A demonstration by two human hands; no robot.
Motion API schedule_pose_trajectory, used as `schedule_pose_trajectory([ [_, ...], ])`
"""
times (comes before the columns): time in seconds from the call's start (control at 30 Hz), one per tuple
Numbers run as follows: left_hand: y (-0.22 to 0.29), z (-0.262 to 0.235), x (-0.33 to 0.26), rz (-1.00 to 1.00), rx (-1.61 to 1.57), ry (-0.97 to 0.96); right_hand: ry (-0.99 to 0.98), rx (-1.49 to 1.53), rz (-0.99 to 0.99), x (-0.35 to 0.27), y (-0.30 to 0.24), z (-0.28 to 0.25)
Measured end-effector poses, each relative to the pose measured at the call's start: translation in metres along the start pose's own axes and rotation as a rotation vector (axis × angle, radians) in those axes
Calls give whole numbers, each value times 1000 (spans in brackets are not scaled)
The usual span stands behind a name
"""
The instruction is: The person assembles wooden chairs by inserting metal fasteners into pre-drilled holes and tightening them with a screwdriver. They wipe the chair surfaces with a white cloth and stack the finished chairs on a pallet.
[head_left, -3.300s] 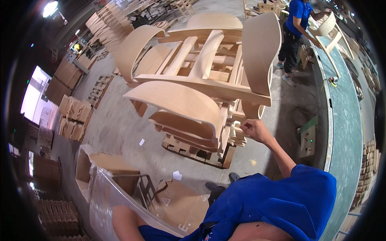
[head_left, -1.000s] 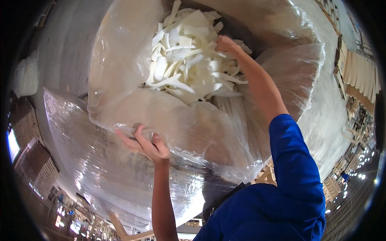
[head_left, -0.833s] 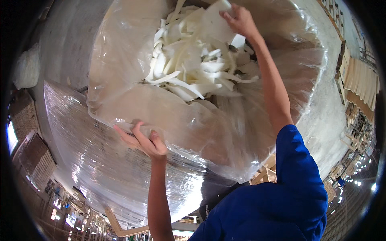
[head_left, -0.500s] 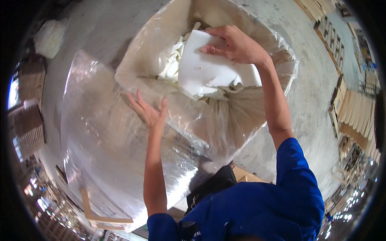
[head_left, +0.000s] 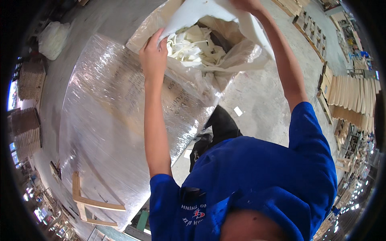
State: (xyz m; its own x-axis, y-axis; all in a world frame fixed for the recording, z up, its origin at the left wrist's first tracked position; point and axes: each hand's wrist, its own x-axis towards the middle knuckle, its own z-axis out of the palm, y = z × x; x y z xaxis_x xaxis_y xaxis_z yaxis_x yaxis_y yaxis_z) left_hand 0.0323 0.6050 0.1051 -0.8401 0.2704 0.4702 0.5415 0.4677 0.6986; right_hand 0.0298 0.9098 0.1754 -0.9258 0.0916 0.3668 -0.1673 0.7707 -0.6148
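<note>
A white foam sheet (head_left: 201, 11) is stretched across the far side of a cardboard box (head_left: 145, 33) lined with clear plastic. My left hand (head_left: 154, 56) pinches the sheet's left corner at the box's left rim. At the top of the view, my right hand (head_left: 246, 5) is closed on the sheet's far edge; part of that hand is cut off. White foam scraps (head_left: 197, 47) lie in a heap inside the box, visible below the arched sheet. The sheet's right part hangs down beside my right forearm.
A large load wrapped in clear film (head_left: 108, 112) stands left of me, with a wooden frame (head_left: 98, 203) at its near end. A bundled plastic bag (head_left: 53, 39) lies on the floor at far left. Pallets (head_left: 309, 34) and stacked wooden boards (head_left: 354, 94) line the right.
My left hand, open before, now grips the sheet's corner. My right hand has moved farther away, and the sheet is spread out and lifted, baring the scraps. The view has shifted.
</note>
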Motion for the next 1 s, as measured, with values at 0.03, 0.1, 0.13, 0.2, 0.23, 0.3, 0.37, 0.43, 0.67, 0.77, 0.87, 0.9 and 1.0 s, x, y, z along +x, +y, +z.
schedule_pose_trajectory([
  [0.03, 7, 0, -5, -11, 56, -13, 11, -206, -2, 2, 3, -4],
  [0.1, 20, 5, -11, -28, 77, -67, 227, -323, -166, 1, 28, 14],
  [0.13, 23, 8, -13, -43, 56, -107, 282, -271, -178, 5, 33, 18],
  [0.2, 28, 12, -15, -149, -56, -172, 184, -143, 29, 15, 27, 21],
  [0.23, 34, 16, -17, -232, -158, -195, 134, -79, 135, 23, 27, 24],
  [0.3, 35, 28, -9, -321, -244, -191, 122, 177, 175, 41, 41, 39],
  [0.37, 19, 39, 5, -373, -196, -128, 46, 443, 272, 67, 51, 65],
  [0.43, -2, 48, 22, -527, -246, -66, -22, 811, 527, 91, 30, 88],
  [0.67, -36, 208, 20, -1044, -1154, 88, 5, 946, 737, 127, 137, 184],
  [0.77, -10, 263, 4, -1075, -1248, -99, 13, 890, 942, 94, 209, 200],
  [0.87, 12, 290, -26, -1152, -1174, -191, 74, 1003, 1127, 45, 261, 197],
  [0.9, 16, 298, -36, -1211, -1250, -214, 28, 953, 1154, 29, 286, 195],
  [1.0, 27, 305, -56, -1352, -1116, -289, 4, 1016, 1300, -7, 309, 177],
])
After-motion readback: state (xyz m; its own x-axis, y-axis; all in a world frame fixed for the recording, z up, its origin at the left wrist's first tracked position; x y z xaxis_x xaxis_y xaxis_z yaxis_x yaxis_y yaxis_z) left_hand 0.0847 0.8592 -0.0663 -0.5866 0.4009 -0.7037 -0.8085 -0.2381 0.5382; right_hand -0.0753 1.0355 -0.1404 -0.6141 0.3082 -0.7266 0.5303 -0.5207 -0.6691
